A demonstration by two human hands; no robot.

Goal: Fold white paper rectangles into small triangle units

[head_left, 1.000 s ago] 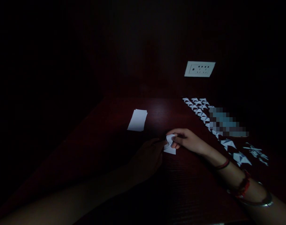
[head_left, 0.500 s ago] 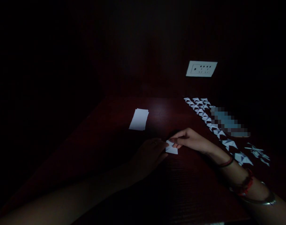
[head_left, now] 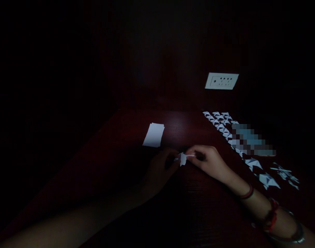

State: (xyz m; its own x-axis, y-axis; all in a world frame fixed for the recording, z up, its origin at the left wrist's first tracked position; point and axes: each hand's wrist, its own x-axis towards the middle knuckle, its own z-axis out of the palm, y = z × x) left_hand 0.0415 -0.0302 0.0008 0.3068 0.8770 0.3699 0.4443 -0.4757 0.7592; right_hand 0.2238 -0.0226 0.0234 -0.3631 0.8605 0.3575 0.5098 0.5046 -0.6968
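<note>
We hold the small paper piece just above the dark red worktop, between the two hands and near the middle of the view. The right hand pinches the right end of the piece with its fingers pressed together. The left hand closes on the left end from the opposite side.

In our judgement the step in hand is a fold on this piece. To do it well:

1. Bring the edges into line before any pressure is applied.
2. Hold one end fixed with the left hand and let the right hand make the crease.
3. Run the crease from the middle outward, then lower the piece onto the worktop to flatten it.
4. Keep the piece apart from the stack of plain slips beyond the hands and from the row of folded pieces along the right.

Limits of the view:

- The scene is very dark. The left hand lies in shadow, so we cannot make out exactly where its fingers touch the paper.
- The shape of the fold in the piece is too small to tell.
- A blurred patch covers part of the folded row.
- The wall around the socket plate and the whole left side are black.
- The right forearm, with its bangles, is cut off at the lower edge.
</note>
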